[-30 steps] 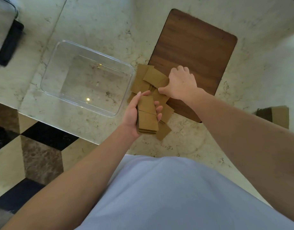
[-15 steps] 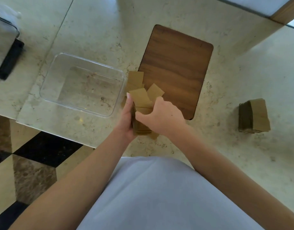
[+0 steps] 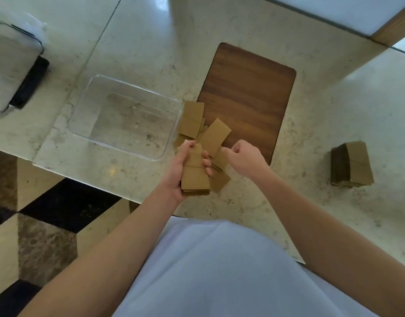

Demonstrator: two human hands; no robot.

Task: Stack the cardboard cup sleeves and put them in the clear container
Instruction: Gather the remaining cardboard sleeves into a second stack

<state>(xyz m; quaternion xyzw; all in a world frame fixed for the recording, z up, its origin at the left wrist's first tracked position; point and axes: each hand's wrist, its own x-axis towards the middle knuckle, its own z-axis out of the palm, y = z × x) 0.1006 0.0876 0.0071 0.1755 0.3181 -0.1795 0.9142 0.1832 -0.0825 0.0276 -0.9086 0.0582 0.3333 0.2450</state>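
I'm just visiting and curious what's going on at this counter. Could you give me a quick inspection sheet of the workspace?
Surface: pale marble counter with a dark wooden board lying on it.
Job's things: clear container holds nothing; loose sleeves lie between it and the board; a held stack; a finished stack sits apart at the right.
Clutter: a lidded clear box on a black base at far left.
Hands: left hand grips the held stack; right hand is curled beside it, and whether it pinches a sleeve cannot be told.
Cables: nothing seen.
Surroundings: a checkered stone floor below the counter edge.
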